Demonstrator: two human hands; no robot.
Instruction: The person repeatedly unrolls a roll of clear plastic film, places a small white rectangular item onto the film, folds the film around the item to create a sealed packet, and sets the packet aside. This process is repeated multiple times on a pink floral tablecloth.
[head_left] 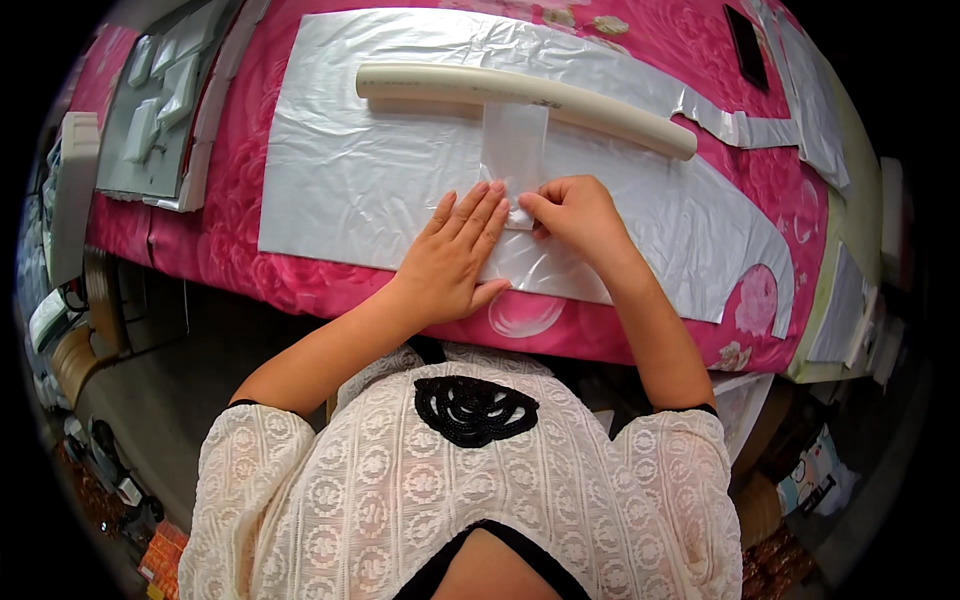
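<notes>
The left hand was laid flat at the near left edge of a narrow translucent plastic strip, its near right corner seemingly pinched by the right hand. The strip was pointed lengthwise away from the body, across a wide silvery plastic sheet, toward a long cream tube. Its near end was partly covered; contact with the tube could not be told.

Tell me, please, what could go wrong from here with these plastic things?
No hand holds the cream plastic pipe, so it might roll toward the translucent plastic strip. The silvery plastic bag beneath is wrinkled and may slide or bunch under the flat left hand. The right hand, pinching the strip's near end, could crease this thin-looking piece.
</notes>
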